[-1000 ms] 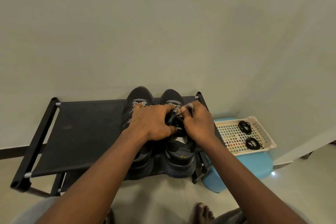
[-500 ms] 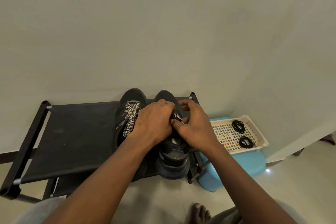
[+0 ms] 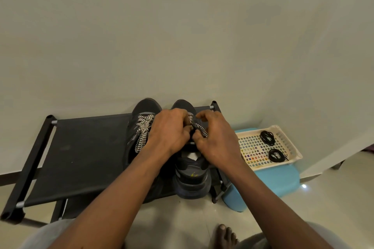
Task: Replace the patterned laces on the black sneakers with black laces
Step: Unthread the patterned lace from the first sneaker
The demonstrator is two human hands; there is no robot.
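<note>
Early step: unlacing. Working patterned lace (image 3: 202,130) out of right sneaker (image 3: 192,174) on rack (image 3: 85,151), 6 o'clock from frame centre. Pinching lace at eyelets with left hand (image 3: 170,131), fingers curled; pinching freed strand with right hand (image 3: 216,139). Left sneaker (image 3: 145,107) not begun. Black laces (image 3: 266,137) coiled in tray (image 3: 287,164), 3 o'clock of shoes, untouched. Next: draw strand clear of eyelet, steadily, without snagging. Since half second back: hands parted slightly, more lace showing.

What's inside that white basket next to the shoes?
Two coiled bundles of black laces lie in the white basket: one at the back, another nearer the front. Coloured patches show through its mesh floor, but they are too small to tell what they are.
</note>
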